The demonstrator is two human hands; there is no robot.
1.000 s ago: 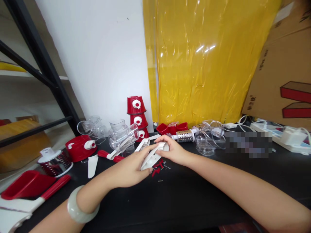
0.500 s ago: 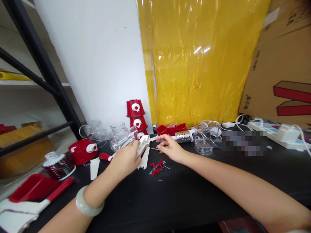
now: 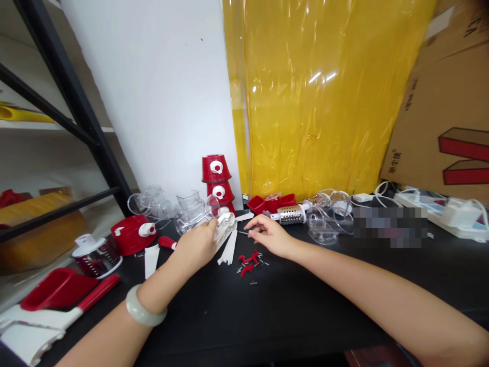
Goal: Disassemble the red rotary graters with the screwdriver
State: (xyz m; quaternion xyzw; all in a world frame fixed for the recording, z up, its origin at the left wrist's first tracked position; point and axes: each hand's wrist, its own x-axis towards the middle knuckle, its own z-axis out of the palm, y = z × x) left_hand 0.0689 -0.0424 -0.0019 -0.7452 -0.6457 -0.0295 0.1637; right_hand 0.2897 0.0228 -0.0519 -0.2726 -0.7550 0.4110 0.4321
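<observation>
My left hand [image 3: 197, 243] is closed around a white plastic part [image 3: 226, 222] near the middle of the black table. Just right of it, my right hand [image 3: 266, 233] has its thumb and fingers bent toward a thin metal rod [image 3: 243, 233]; whether the fingertips grip the rod is too small to tell. A flat white piece [image 3: 228, 248] lies below the held part, and another [image 3: 244, 217] lies behind it. Small red pieces [image 3: 248, 261] and several metal pins [image 3: 253, 282] are scattered in front of my right hand.
Stacked red bases [image 3: 216, 168] stand at the back. Clear plastic parts [image 3: 323, 219] and a grater drum [image 3: 292, 215] lie at right. A red base [image 3: 132, 235], another drum [image 3: 95, 256] and a red-and-white body [image 3: 61, 290] occupy the left. A power strip [image 3: 431, 209] sits far right.
The camera view has shifted slightly. My left hand has tilted the white part, showing more of its inner side. My right hand has hardly moved.
</observation>
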